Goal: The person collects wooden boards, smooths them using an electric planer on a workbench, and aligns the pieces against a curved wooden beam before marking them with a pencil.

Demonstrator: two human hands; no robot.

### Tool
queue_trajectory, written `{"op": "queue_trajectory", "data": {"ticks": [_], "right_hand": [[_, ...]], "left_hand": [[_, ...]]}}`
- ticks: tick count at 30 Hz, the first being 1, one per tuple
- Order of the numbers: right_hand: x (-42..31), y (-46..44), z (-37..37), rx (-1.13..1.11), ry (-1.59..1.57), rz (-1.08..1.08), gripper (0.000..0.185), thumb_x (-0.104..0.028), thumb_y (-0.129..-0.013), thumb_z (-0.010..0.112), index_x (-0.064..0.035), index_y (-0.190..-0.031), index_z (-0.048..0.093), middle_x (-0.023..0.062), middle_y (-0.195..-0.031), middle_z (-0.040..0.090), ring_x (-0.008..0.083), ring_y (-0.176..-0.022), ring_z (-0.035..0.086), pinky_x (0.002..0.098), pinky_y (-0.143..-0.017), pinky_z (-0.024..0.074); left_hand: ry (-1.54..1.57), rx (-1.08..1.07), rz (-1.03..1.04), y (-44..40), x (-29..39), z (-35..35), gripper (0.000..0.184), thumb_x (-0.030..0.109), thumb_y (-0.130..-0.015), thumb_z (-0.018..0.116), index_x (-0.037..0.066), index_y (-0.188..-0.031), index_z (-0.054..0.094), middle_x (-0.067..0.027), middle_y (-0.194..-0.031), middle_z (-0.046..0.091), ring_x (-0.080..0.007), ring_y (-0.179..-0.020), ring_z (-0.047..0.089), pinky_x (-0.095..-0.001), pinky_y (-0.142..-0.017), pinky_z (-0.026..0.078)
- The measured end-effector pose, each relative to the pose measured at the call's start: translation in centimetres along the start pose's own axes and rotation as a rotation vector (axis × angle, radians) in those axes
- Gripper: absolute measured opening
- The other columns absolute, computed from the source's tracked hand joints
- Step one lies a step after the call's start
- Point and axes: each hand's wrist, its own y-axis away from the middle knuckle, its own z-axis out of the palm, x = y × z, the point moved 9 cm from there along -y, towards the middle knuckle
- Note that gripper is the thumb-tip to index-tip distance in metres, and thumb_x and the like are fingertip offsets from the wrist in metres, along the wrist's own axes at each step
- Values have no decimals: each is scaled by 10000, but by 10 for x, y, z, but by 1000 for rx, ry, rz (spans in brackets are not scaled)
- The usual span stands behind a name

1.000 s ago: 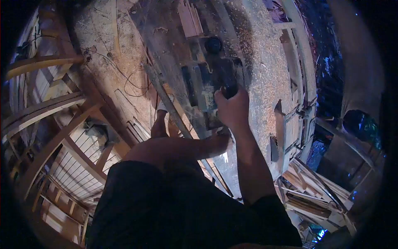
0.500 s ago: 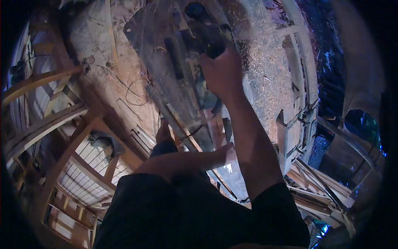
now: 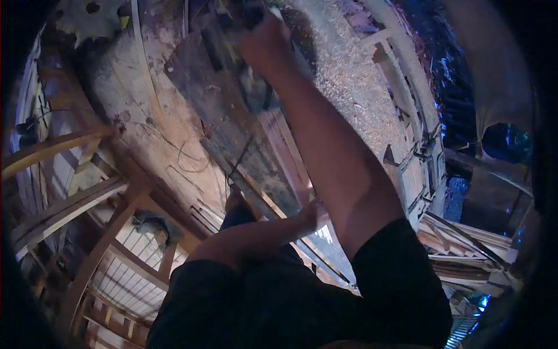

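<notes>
My right hand (image 3: 266, 42) reaches to the top of the view, closed on the handle of a dark power tool (image 3: 241, 20) that looks like an electric hand planer. The tool is blurred and partly cut off by the upper edge. Below it, pale wooden strips (image 3: 279, 142) lie lengthwise on a worn, dusty bench top (image 3: 224, 125). My left hand (image 3: 314, 216) is at the strips' near end, its fingers closed around it as far as they show. My right forearm covers part of the strips.
Wood shavings (image 3: 354, 87) cover the ground right of the bench. Curved wooden frame pieces (image 3: 64, 136) stand at the left. Stacked boards (image 3: 465, 250) lie at the lower right. A thin cord (image 3: 189, 154) loops on the ground, and a bare foot (image 3: 235, 200) stands beside the bench.
My right hand and the planer have moved forward, away from me, and up in the view. More of the wooden strips now shows behind the tool. My left hand stays near the same spot.
</notes>
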Motion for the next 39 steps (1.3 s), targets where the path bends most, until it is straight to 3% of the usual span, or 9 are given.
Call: {"op": "queue_trajectory", "data": {"ticks": [4, 7, 13, 18, 21, 23, 29, 36, 39], "right_hand": [[43, 87, -94, -67, -103, 0, 486, -221, -847, 789, 3, -1262, 672, 150, -1139, 748, 228, -1041, 706, 367, -951, 536], [76, 193, -193, -198, 12, 476, 455, -205, -861, 785, -11, -1259, 680, 102, -1100, 749, 180, -992, 698, 349, -897, 547], [126, 401, -346, 2, -39, 612, 392, -144, -802, 749, 24, -1149, 679, 98, -916, 723, 195, -788, 658, 375, -738, 546], [185, 603, -449, 305, 298, 852, 384, -132, -782, 728, 27, -1130, 689, 100, -908, 726, 198, -770, 657, 380, -726, 543], [198, 669, -471, 382, 254, 892, 367, -124, -762, 705, 26, -1097, 707, 83, -873, 715, 190, -776, 650, 367, -732, 536], [224, 716, -470, 403, 122, 1039, 362, -120, -755, 693, 25, -1086, 713, 73, -864, 709, 192, -783, 648, 364, -740, 535], [222, 726, -474, 475, 102, 738, 294, -97, -778, 671, 12, -1047, 721, 51, -850, 711, 159, -751, 642, 333, -718, 530], [281, 767, -469, 442, 201, 860, 331, -134, -821, 696, 8, -1121, 702, 94, -999, 737, 184, -884, 669, 370, -808, 533], [254, 740, -471, 467, 143, 771, 327, -146, -830, 691, 24, -1110, 688, 82, -918, 728, 182, -827, 663, 380, -775, 535]], "left_hand": [[151, -159, 186, 57, 28, -85, 320, 190, -903, 617, 92, -1202, 678, -78, -1241, 674, -256, -1299, 570, -483, -1161, 372], [389, -52, 103, 113, 6, -160, 448, 235, -824, 678, 135, -1260, 663, -107, -1191, 665, -324, -1079, 636, -611, -1010, 446], [-483, 129, -4, 67, -97, -174, 508, 171, -864, 675, 239, -1365, 622, -85, -1474, 572, -317, -1392, 506, -595, -1082, 419], [-341, -515, 69, 0, -131, -103, 443, 223, -778, 781, 126, -1196, 670, -139, -1089, 725, -323, -1134, 688, -507, -956, 534], [-98, -540, -263, -47, -75, -171, 658, 369, -760, 855, 93, -1313, 629, -152, -1178, 711, -311, -1177, 668, -437, -920, 555], [213, -22, -203, -82, -18, -260, 629, 350, -809, 845, 39, -1299, 600, -128, -1194, 703, -281, -1145, 672, -430, -887, 563], [823, 683, -530, -84, -32, -345, 449, 360, -907, 777, 66, -1229, 670, -41, -1061, 705, -139, -936, 655, -347, -791, 532], [1463, 565, -748, 60, -227, -145, 322, 386, -1002, 683, 134, -1201, 669, 17, -947, 610, -119, -817, 584, -315, -667, 470], [1453, 947, -1087, 102, -223, -78, 348, 432, -1010, 663, 129, -1179, 686, -11, -998, 628, -134, -858, 605, -316, -704, 490]]}}
